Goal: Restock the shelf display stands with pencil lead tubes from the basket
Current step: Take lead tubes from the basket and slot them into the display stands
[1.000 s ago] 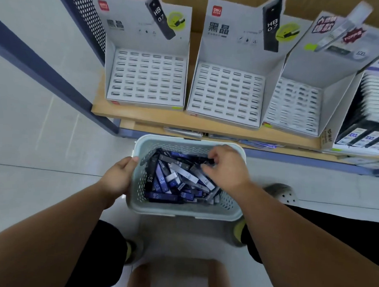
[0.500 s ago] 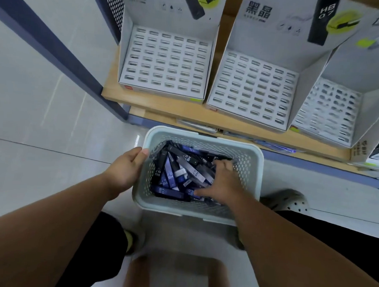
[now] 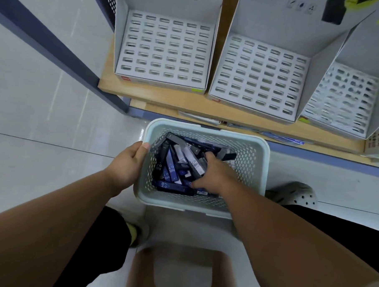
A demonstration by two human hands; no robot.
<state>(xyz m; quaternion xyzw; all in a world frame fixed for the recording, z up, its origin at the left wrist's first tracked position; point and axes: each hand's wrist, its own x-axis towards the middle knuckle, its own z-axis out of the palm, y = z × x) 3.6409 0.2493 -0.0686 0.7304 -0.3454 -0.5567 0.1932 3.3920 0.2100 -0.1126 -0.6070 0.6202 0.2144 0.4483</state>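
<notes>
A pale perforated basket stands on the floor below the shelf, filled with several dark blue and grey pencil lead tubes marked HB 0.7. My left hand grips the basket's left rim. My right hand is down inside the basket on the pile, fingers curled among the tubes; whether it holds one is hidden. On the wooden shelf above stand three white display stands with slotted trays: the left stand, the middle stand and the right stand. Their slots look empty.
A dark blue shelf post runs diagonally at the left over the pale tiled floor. A brown stool is under me at the bottom. My grey clog is right of the basket. Flat packets lie on the lower shelf ledge.
The view has tilted down and closer to the basket. My right hand has pushed from the far side deeper into the pile, toward its near right. My left hand stays on the rim.
</notes>
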